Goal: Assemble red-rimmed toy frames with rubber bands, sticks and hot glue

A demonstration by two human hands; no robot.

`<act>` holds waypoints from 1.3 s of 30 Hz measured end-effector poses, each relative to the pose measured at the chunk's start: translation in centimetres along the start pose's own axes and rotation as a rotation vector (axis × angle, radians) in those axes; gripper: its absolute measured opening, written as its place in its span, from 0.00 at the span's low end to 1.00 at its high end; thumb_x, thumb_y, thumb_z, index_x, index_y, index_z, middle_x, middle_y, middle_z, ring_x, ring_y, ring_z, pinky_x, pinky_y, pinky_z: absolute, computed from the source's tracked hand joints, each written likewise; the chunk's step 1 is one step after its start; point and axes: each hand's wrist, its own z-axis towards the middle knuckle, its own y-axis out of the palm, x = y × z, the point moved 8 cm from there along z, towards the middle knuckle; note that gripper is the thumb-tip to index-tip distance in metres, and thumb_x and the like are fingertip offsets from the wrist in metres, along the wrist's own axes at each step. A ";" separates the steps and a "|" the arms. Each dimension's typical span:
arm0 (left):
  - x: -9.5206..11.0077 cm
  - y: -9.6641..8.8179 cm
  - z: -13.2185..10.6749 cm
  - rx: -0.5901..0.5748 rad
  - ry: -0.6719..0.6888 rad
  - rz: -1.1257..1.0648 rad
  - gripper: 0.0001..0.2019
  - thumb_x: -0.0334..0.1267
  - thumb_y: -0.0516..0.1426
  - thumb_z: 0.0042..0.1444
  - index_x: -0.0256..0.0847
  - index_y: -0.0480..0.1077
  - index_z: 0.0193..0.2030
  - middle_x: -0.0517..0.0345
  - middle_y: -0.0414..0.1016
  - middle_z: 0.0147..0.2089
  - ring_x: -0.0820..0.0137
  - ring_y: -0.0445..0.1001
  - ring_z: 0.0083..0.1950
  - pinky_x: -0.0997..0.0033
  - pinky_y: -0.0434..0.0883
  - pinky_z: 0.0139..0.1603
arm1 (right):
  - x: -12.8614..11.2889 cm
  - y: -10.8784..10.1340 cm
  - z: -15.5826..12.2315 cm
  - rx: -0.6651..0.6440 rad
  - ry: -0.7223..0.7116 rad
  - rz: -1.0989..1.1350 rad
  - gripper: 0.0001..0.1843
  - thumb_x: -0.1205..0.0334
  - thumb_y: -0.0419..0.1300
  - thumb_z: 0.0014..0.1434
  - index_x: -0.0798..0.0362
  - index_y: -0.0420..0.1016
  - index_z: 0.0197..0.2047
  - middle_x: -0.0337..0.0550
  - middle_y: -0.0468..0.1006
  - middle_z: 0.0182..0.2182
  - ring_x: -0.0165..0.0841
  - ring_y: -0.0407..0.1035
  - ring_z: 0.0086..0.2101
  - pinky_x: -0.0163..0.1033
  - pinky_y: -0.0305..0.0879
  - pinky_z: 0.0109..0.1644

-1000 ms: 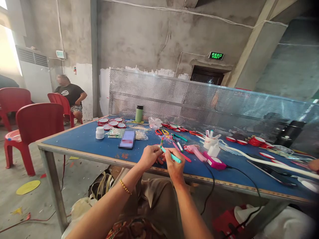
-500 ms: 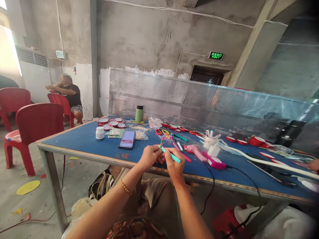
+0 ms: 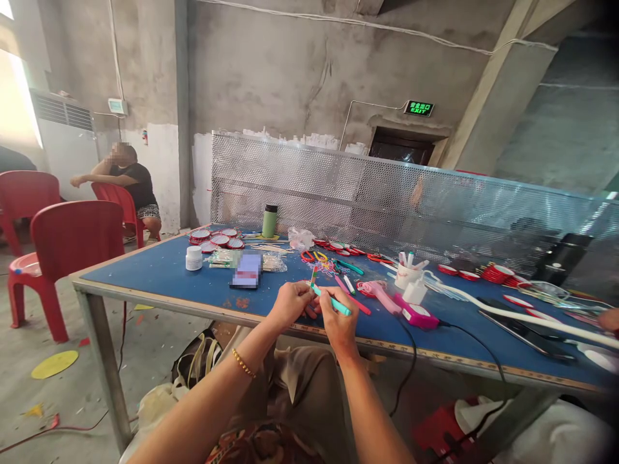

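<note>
A teal felt-tip marker (image 3: 336, 303) is held in the right hand (image 3: 342, 319) in a writing grip, its barrel sloping down toward the right and its tip pointed at the left hand (image 3: 293, 303). By the fingers of the left hand a narrow strip (image 3: 314, 275), marked in red and green, is pinched almost upright. The strip is held above the near edge of the blue bench (image 3: 159, 277), directly in front of the wearer; the marker's tip is brought right up to it, though whether contact is made cannot be told at this size. The two hands are placed close beside each other, and a gold beaded bracelet (image 3: 243, 363) is worn on the left wrist.

Just beyond the right hand, a pink pen (image 3: 344, 285) is laid on the bench, with teal-handled pliers (image 3: 349, 266) farther back. To the left of the hands, a smartphone (image 3: 246, 270) is propped against clear packets, with a white jar (image 3: 194, 258) near it. Behind these, red-rimmed discs (image 3: 220, 240) are grouped, and a green tumbler (image 3: 270, 222) with a black lid is stood upright. To the right, pens are held in a white cup (image 3: 403, 278), and a magenta device (image 3: 418, 314) with a black cable is set in front of it.
</note>
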 end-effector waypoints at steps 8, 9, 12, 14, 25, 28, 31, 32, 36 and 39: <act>0.0 0.0 0.0 -0.007 -0.031 -0.033 0.14 0.44 0.54 0.55 0.35 0.68 0.26 0.56 0.75 0.23 0.71 0.77 0.22 0.81 0.64 0.19 | -0.6 -0.5 -0.1 0.059 0.023 0.039 0.09 0.60 0.56 0.61 0.52 0.72 0.30 0.37 0.74 0.23 0.29 0.68 0.21 0.34 0.68 0.27; 0.0 0.1 0.0 -0.007 -0.033 -0.034 0.14 0.44 0.54 0.55 0.35 0.68 0.26 0.55 0.75 0.24 0.71 0.77 0.22 0.81 0.64 0.18 | -0.6 -0.5 -0.1 0.054 0.021 0.036 0.09 0.60 0.56 0.61 0.52 0.72 0.30 0.37 0.74 0.23 0.29 0.68 0.21 0.34 0.68 0.27; 0.1 0.0 0.0 -0.004 -0.035 -0.030 0.15 0.44 0.53 0.56 0.35 0.67 0.25 0.54 0.76 0.25 0.71 0.77 0.22 0.81 0.64 0.18 | -0.5 -0.3 -0.1 0.035 0.007 0.029 0.10 0.59 0.56 0.62 0.52 0.71 0.29 0.37 0.73 0.22 0.30 0.67 0.21 0.34 0.67 0.27; 0.1 0.0 -0.1 -0.001 -0.027 -0.029 0.14 0.43 0.53 0.56 0.36 0.67 0.24 0.55 0.76 0.24 0.71 0.77 0.22 0.81 0.64 0.19 | -0.4 -0.2 -0.1 0.024 0.004 0.028 0.10 0.59 0.56 0.62 0.52 0.71 0.30 0.36 0.73 0.22 0.29 0.67 0.21 0.34 0.66 0.27; 0.0 0.0 -0.1 0.001 -0.024 -0.029 0.13 0.41 0.53 0.55 0.36 0.66 0.24 0.57 0.76 0.25 0.72 0.77 0.22 0.82 0.63 0.19 | -0.1 0.0 0.0 0.009 0.003 0.006 0.11 0.58 0.56 0.63 0.52 0.71 0.30 0.36 0.72 0.22 0.29 0.67 0.21 0.34 0.67 0.27; 0.1 0.0 -0.1 -0.002 -0.026 -0.027 0.13 0.42 0.53 0.55 0.37 0.66 0.24 0.57 0.75 0.24 0.72 0.77 0.22 0.82 0.64 0.19 | -0.1 -0.1 0.0 0.012 -0.005 -0.008 0.11 0.58 0.56 0.62 0.52 0.72 0.30 0.37 0.73 0.22 0.29 0.68 0.21 0.34 0.67 0.26; 0.0 0.0 -0.1 -0.008 -0.021 -0.027 0.14 0.43 0.53 0.55 0.37 0.66 0.24 0.58 0.75 0.23 0.72 0.77 0.22 0.81 0.64 0.19 | -0.2 -0.1 0.0 0.010 -0.007 -0.014 0.10 0.59 0.56 0.62 0.52 0.73 0.30 0.37 0.74 0.22 0.29 0.68 0.21 0.33 0.67 0.26; 0.0 0.0 -0.1 -0.009 -0.019 -0.027 0.14 0.43 0.53 0.55 0.37 0.66 0.24 0.58 0.75 0.23 0.71 0.77 0.22 0.81 0.64 0.19 | -0.1 -0.1 0.0 0.010 -0.004 -0.011 0.10 0.59 0.56 0.62 0.52 0.73 0.30 0.37 0.73 0.22 0.29 0.68 0.21 0.34 0.67 0.26; 0.0 0.0 -0.1 -0.004 -0.024 -0.020 0.14 0.44 0.53 0.55 0.37 0.66 0.24 0.57 0.76 0.24 0.72 0.77 0.23 0.81 0.64 0.19 | 0.0 0.0 -0.1 0.012 0.009 0.001 0.11 0.57 0.56 0.62 0.52 0.72 0.31 0.37 0.72 0.22 0.30 0.67 0.21 0.34 0.67 0.27; 0.0 0.0 -0.1 -0.003 -0.029 -0.020 0.15 0.45 0.53 0.55 0.37 0.66 0.24 0.57 0.76 0.25 0.71 0.77 0.23 0.81 0.64 0.20 | 0.1 0.0 -0.1 0.011 0.009 0.000 0.11 0.58 0.56 0.62 0.52 0.72 0.31 0.37 0.72 0.22 0.30 0.67 0.22 0.34 0.67 0.27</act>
